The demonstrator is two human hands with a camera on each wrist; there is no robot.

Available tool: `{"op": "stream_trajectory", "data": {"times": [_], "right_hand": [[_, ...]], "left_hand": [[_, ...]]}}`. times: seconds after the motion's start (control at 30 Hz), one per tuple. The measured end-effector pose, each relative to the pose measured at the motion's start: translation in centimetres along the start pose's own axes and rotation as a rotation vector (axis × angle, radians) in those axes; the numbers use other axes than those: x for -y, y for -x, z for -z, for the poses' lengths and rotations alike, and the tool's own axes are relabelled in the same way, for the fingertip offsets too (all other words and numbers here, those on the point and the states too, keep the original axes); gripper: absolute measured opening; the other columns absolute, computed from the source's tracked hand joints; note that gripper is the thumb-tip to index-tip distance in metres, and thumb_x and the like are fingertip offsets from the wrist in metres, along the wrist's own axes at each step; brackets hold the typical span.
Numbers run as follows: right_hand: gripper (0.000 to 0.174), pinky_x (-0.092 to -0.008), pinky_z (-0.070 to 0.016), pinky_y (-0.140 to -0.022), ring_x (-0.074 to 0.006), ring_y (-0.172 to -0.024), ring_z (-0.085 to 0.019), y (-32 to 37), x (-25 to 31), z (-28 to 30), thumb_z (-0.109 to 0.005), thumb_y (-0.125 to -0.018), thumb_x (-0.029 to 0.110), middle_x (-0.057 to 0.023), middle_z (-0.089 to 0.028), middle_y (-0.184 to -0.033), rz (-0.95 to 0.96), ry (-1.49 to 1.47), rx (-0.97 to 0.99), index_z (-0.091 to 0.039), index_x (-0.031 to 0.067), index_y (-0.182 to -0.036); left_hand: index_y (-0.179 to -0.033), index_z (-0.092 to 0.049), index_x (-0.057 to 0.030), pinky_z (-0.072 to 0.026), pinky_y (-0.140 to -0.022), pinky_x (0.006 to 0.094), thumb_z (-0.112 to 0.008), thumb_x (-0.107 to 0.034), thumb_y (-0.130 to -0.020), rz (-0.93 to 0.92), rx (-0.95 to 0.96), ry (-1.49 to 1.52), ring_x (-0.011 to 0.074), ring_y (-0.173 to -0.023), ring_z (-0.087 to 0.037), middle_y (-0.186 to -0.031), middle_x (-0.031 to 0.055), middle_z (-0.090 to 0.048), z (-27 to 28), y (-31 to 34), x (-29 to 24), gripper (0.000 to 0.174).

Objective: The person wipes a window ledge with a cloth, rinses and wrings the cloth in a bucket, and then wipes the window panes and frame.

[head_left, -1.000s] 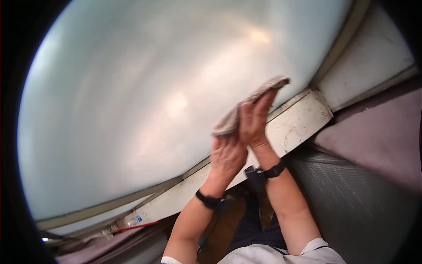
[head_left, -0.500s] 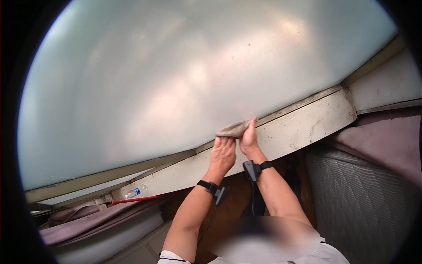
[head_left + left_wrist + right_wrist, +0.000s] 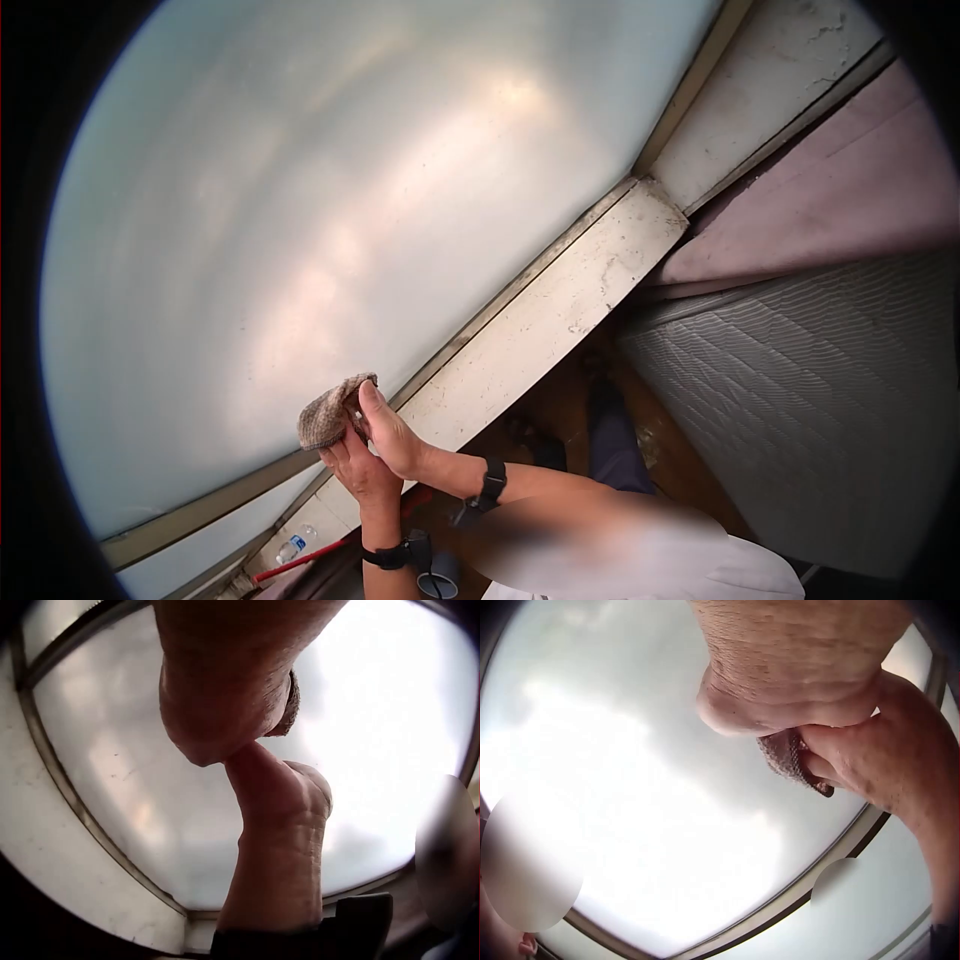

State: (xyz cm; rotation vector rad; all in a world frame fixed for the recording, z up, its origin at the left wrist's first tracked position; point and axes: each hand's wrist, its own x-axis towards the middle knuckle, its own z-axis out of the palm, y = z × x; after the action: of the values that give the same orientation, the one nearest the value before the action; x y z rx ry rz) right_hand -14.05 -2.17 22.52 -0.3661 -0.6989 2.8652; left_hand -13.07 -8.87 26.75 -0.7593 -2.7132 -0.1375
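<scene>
Head view, largest first.

- Pale blue-white frosted glass pane (image 3: 330,200): fills the frame from 9 to 1 o'clock.
- Grey quilted mattress (image 3: 820,400): 3 to 5 o'clock, standing on edge.
- Mauve fabric sheet (image 3: 840,200): 2 o'clock, just above the mattress.
- White painted, stained window sill (image 3: 540,320): a diagonal strip from 7 to 1 o'clock along the lower edge of the pane.
- Right hand (image 3: 392,440): its arm comes in from 4 o'clock with a black wrist strap (image 3: 490,485). The thumb points up along the side of the cloth.
- Left hand (image 3: 358,478): its arm comes up from 6 o'clock. It lies directly under the right hand and touches it.
- Brown knitted cloth (image 3: 328,412): bunched and lying against the lower part of the pane, just above the frame strip. It sits at 11 o'clock from the joined hands and sticks out past them.
- Fingers: in the right wrist view the cloth is caught between the heel of the right hand and the curled left fingers (image 3: 821,754). Both hands are clenched on it. The right hand's fingertips are hidden behind the cloth.
- Left wrist view: only a brown edge of the cloth shows, at 3 o'clock of the left hand.
- Red thin rod (image 3: 300,563): 7 o'clock, well apart from the hands.
- Small clear plastic bottle (image 3: 291,547): beside the rod, on the sill.
</scene>
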Motion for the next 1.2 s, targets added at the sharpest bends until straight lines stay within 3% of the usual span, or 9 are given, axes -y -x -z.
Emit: {"op": "stream_trajectory", "data": {"times": [0.17,0.27,0.37,0.43,0.53,0.63,0.77,0.97,1.2], "right_hand": [[0.064,-0.0358,-0.0335,-0.114,-0.025,-0.13,-0.047,2.3,10.3,-2.1,-0.029,-0.111,0.05,-0.0144,-0.05,-0.138,0.376,0.404,-0.143,-0.04,-0.0053,-0.142],[0.061,-0.0363,-0.0342,-0.113,-0.0261,-0.129,-0.048,1.7,13.2,0.1,-0.032,-0.112,0.043,-0.0168,-0.05,-0.136,0.586,0.647,-0.209,-0.036,-0.0083,-0.145],[0.057,-0.0341,-0.0373,-0.11,-0.0238,-0.126,-0.051,0.2,14.3,6.2,-0.035,-0.111,0.041,-0.0167,-0.052,-0.133,0.372,0.489,-0.003,-0.045,-0.008,-0.14],[0.042,-0.0313,-0.0434,-0.103,-0.0176,-0.113,-0.058,-1.4,17.7,10.8,-0.044,-0.111,0.032,-0.0104,-0.062,-0.118,0.215,0.54,-0.003,-0.062,-0.0038,-0.124],[0.027,-0.0265,-0.0513,-0.084,-0.0109,-0.091,-0.062,-5.2,22.9,20.0,-0.054,-0.104,0.019,-0.0043,-0.067,-0.093,0.113,0.576,-0.362,-0.065,-0.0025,-0.116],[0.029,-0.0251,-0.0457,-0.056,-0.009,-0.062,-0.052,-9.8,28.2,31.9,-0.051,-0.1,0.011,-0.0008,-0.058,-0.075,0.25,0.439,-0.734,-0.062,-0.0018,-0.124],[0.052,-0.0287,-0.0407,-0.042,-0.0113,-0.049,-0.046,-12.9,35.9,41.5,-0.043,-0.095,0.008,-0.0003,-0.051,-0.066,0.165,0.098,-0.928,-0.048,0.0063,-0.146],[0.055,-0.0318,-0.0394,-0.048,-0.0114,-0.053,-0.043,-15.8,39.6,46.3,-0.044,-0.097,0.01,0.0017,-0.048,-0.067,0.17,0.124,-0.973,-0.042,0.0169,-0.151],[0.051,-0.0309,-0.0309,-0.037,-0.0125,-0.042,-0.039,-17.2,40.1,47.5,-0.045,-0.098,0.011,-0.0003,-0.047,-0.061,0.205,0.038,-0.989,-0.045,0.0108,-0.149]], "left_hand": [[-0.138,-0.056,-0.0042,-0.0404,-0.101,0.0455,-0.064,-0.03,-0.098,-0.061,-0.072,-0.09,0.0335,-0.123,-0.052,-0.133,0.0141,-0.057,-3.0,-2.2,-3.1,0.049],[-0.138,-0.052,-0.0036,-0.0367,-0.103,0.0452,-0.058,-0.033,-0.102,0.245,-0.074,0.592,0.0312,-0.123,-0.05,-0.133,0.0117,-0.056,-6.4,-2.9,-6.0,0.047],[-0.137,-0.048,-0.0016,-0.0333,-0.105,0.0454,-0.06,-0.032,-0.101,0.042,0.105,-0.122,0.0293,-0.128,-0.045,-0.137,0.0105,-0.051,-5.6,-4.9,-9.5,0.049],[-0.144,-0.039,0.0044,-0.0326,-0.107,0.0477,-0.069,-0.031,-0.094,0.168,0.172,0.139,0.0331,-0.132,-0.039,-0.139,0.0175,-0.047,-4.4,-6.7,-13.0,0.068],[-0.15,-0.026,0.0132,-0.0287,-0.11,0.0558,-0.077,-0.021,-0.08,0.0,-0.139,-0.036,0.0456,-0.123,-0.042,-0.135,0.0299,-0.04,-6.6,-6.1,-12.8,0.093],[-0.152,-0.021,0.012,-0.0292,-0.109,0.0538,-0.076,-0.016,-0.081,0.081,-0.081,0.121,0.043,-0.118,-0.044,-0.131,0.0288,-0.043,-7.0,-6.3,-13.5,0.094],[-0.15,-0.023,0.0115,-0.032,-0.103,0.0503,-0.073,-0.01,-0.082,0.043,-0.154,0.055,0.0355,-0.112,-0.045,-0.121,0.0221,-0.048,-7.5,-6.5,-13.4,0.087],[-0.15,-0.023,0.0117,-0.0324,-0.106,0.0479,-0.07,-0.007,-0.082,0.015,-0.162,0.021,0.0361,-0.116,-0.045,-0.132,0.0252,-0.043,-7.6,-6.0,-12.9,0.085],[-0.152,-0.021,0.0124,-0.0334,-0.11,0.0443,-0.07,-0.007,-0.084,0.015,-0.172,0.043,0.0391,-0.126,-0.042,-0.144,0.0297,-0.034,-7.6,-5.4,-12.4,0.086]]}}
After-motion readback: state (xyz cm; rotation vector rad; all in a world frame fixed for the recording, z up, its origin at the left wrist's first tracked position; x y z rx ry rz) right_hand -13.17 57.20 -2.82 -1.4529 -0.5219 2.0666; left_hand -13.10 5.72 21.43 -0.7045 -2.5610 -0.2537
